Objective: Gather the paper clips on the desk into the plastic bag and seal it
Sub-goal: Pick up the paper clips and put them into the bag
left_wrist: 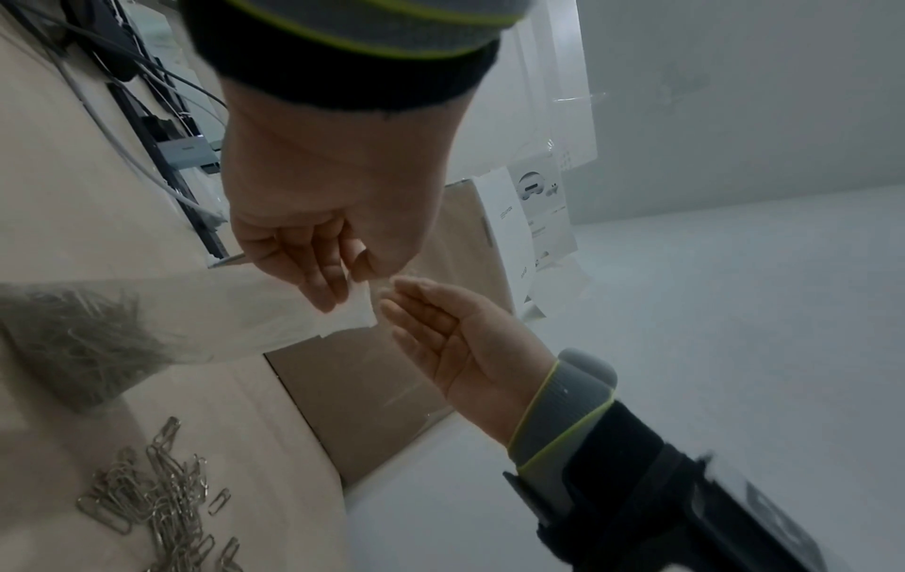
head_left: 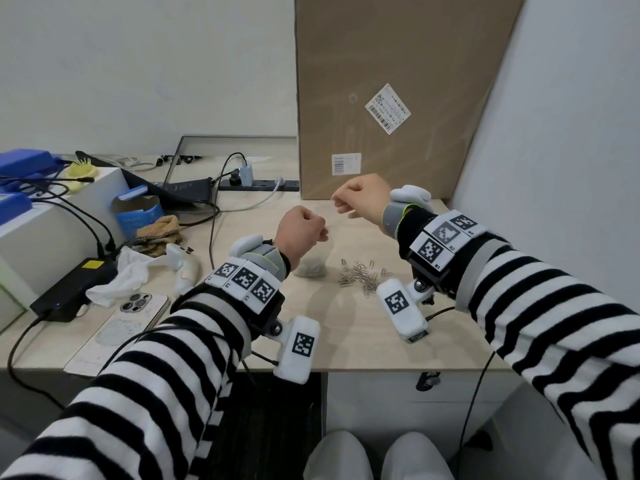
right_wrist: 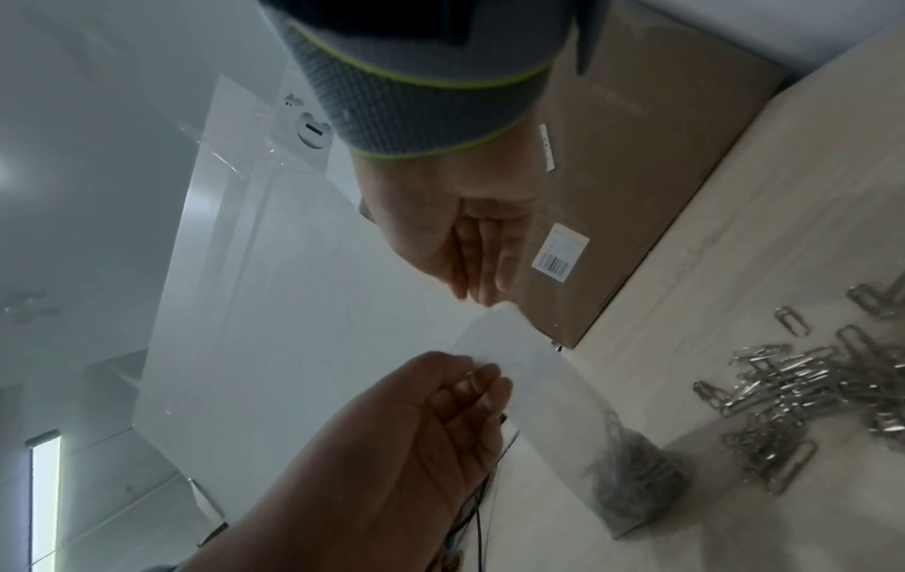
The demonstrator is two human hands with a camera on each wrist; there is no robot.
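A clear plastic bag [left_wrist: 274, 313] hangs above the desk, and my left hand [head_left: 313, 232] pinches it by its top edge. Its bottom, full of paper clips [right_wrist: 631, 476], touches the desk [head_left: 346, 334] below that hand. My right hand [head_left: 341, 204] is level with the bag's mouth, just right of it. Its fingers [left_wrist: 416, 309] are straight and its fingertips [right_wrist: 477, 294] reach the bag's upper corner without a visible grip. A loose pile of silver paper clips [head_left: 360, 277] lies on the desk under the right wrist, right of the bag.
A tall cardboard box [head_left: 398, 98] stands against the wall behind the hands. A power strip [head_left: 259, 184] and cables lie at the back left. A phone [head_left: 138, 308], a game controller [head_left: 185, 268], tissue and boxes crowd the left side.
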